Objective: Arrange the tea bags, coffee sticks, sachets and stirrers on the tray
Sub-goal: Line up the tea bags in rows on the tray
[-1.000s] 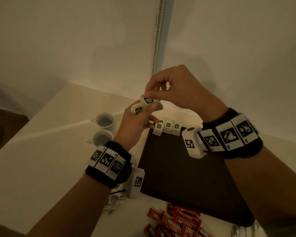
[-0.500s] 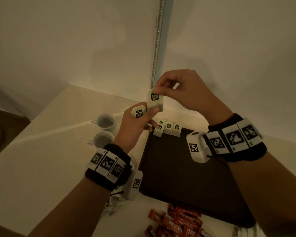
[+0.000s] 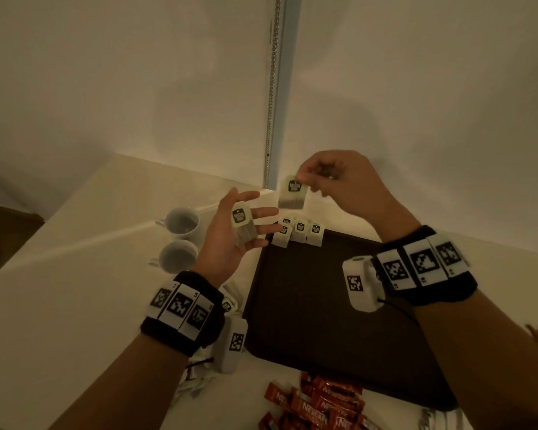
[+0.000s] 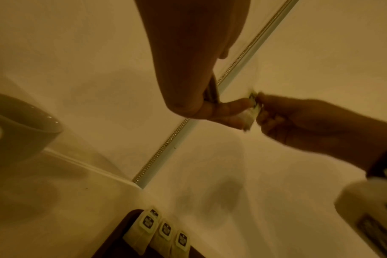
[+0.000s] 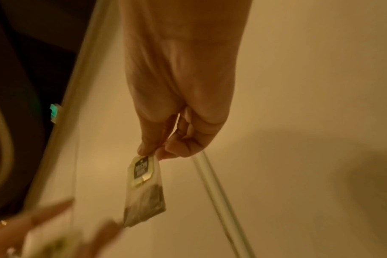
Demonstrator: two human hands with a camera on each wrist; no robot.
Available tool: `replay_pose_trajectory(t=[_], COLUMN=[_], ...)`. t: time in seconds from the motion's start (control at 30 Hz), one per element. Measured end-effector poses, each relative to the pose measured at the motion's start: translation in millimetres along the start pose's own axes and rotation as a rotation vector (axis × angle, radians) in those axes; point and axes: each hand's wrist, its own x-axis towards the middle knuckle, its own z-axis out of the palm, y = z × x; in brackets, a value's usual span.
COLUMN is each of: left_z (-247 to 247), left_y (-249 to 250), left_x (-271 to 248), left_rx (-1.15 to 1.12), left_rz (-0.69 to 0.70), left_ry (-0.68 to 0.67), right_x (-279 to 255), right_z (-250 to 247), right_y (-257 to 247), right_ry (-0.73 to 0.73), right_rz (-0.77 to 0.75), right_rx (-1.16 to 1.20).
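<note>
My right hand (image 3: 339, 178) pinched a tea bag (image 3: 293, 193) by its black-labelled tag, hanging above the tray (image 3: 317, 305) | my left hand (image 3: 230, 237), fingers spread, cradled bags (image 3: 243, 225) | four bags (image 3: 298, 232) stood at tray's far edge

Dim warm yellowish light, soft wall shadows, blurred noisy wrist views.

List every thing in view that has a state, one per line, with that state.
Right hand: pinches one tea bag by its top, hanging in the air.
Left hand: palm up, fingers extended, a small stack of tea bags lying on it.
Tray: mostly bare; tea bag row at its far edge.
Cups: upright, off the tray.
Coffee sticks: loose pile, off the tray.
</note>
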Motion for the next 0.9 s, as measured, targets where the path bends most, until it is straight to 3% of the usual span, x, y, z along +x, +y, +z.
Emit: replay_pose_trajectory(t=[0.23,0.33,0.67,0.9], left_z=[-14.0,-16.4,-25.6,-25.2], left_y=[0.1,-1.2,-5.0,-5.7], left_x=[14.4,19.3,30.5,34.2], left_rx=[-0.027,-0.015,-0.004,-0.001], left_rz=[-0.007,-0.011,-0.038,-0.049], left_ry=[-0.036,-0.038,-0.004,0.005], right_x=[-23.7,-29.0,-7.5,-0.3], right_z=[39.6,57.2,84.0,87.4], right_y=[117.0,146.6,185.2,186.0], right_ry=[-0.111,-0.14,0.061,0.093], right_rz=[0.434,0.551,0.606,0.588], right_rx=[-0.168,-0.152,-0.206,-0.254])
